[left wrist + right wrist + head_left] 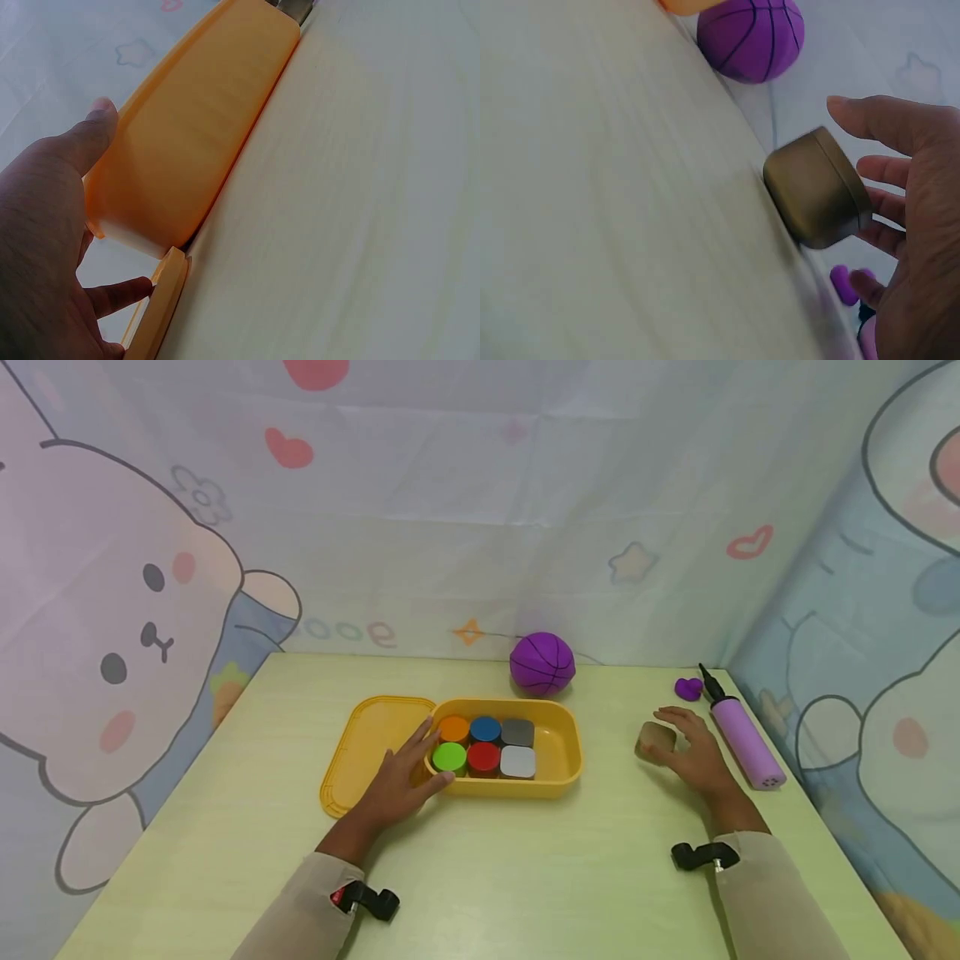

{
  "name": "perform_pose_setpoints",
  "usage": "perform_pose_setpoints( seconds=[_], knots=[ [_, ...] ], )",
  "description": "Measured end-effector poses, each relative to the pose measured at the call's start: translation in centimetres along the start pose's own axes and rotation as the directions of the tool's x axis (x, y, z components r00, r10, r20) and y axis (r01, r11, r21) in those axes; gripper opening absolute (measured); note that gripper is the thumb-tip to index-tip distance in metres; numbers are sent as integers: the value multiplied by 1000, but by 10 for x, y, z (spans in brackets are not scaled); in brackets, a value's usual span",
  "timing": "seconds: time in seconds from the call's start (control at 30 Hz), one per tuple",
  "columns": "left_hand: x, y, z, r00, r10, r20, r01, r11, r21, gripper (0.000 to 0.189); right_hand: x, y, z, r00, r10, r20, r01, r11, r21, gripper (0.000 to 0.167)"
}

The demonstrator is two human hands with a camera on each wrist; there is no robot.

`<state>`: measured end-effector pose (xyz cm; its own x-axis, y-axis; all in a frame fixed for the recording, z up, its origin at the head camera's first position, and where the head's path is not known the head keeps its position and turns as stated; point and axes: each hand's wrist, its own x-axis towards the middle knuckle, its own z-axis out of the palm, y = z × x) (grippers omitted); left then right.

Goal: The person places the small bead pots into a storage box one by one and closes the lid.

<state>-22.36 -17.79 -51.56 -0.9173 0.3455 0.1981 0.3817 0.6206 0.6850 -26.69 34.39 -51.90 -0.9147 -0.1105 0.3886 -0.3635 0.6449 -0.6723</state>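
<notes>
A yellow plastic box [558, 752] holds several small containers, among them an orange-lidded one [453, 729], a green-lidded one [449, 757] and a light grey square one [517, 762]. My left hand [393, 785] rests at the box's left end, its thumb at the front rim and fingers spread along the side. Below the box's end in the left wrist view, a fingertip meets the flat yellow lid [159, 307]. On the right, my right hand [693, 752] reaches around a small brown-gold square tin [810, 191] standing on the table. Its thumb is apart from the tin; finger contact behind it is unclear.
A purple ball [542, 664] with basketball lines sits behind the box. Near the right edge of the table [570, 877] lie a lilac hand pump [748, 743] with a black nozzle and a purple heart-shaped piece [687, 689]. Printed cloth hangs behind and at both sides.
</notes>
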Motion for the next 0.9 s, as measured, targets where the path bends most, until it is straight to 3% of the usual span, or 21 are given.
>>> perform_pose_setpoints(
  seconds=[0.17, 0.3, 0.57, 0.9],
  knots=[
    [1, -1, 0, 1000, 7, -9, -7, 1000, 12, 82, -4, 4, -7, 978, 166, 124, -174, 983, 57, 75],
    [1, -2, 0, 1000, 10, -9, -10, 1000, 16, 82, -4, 5, -8, 957, 212, 199, -233, 968, 90, 84],
    [0, -1, 0, 1000, 6, -4, -6, 1000, 8, 81, -3, 6, -7, 938, 244, 245, -277, 955, 109, 83],
    [0, 0, 0, 1000, -2, 1, 2, 1000, 1, 81, -3, 9, -5, 957, 214, 196, -225, 973, 40, 61]
  ],
)
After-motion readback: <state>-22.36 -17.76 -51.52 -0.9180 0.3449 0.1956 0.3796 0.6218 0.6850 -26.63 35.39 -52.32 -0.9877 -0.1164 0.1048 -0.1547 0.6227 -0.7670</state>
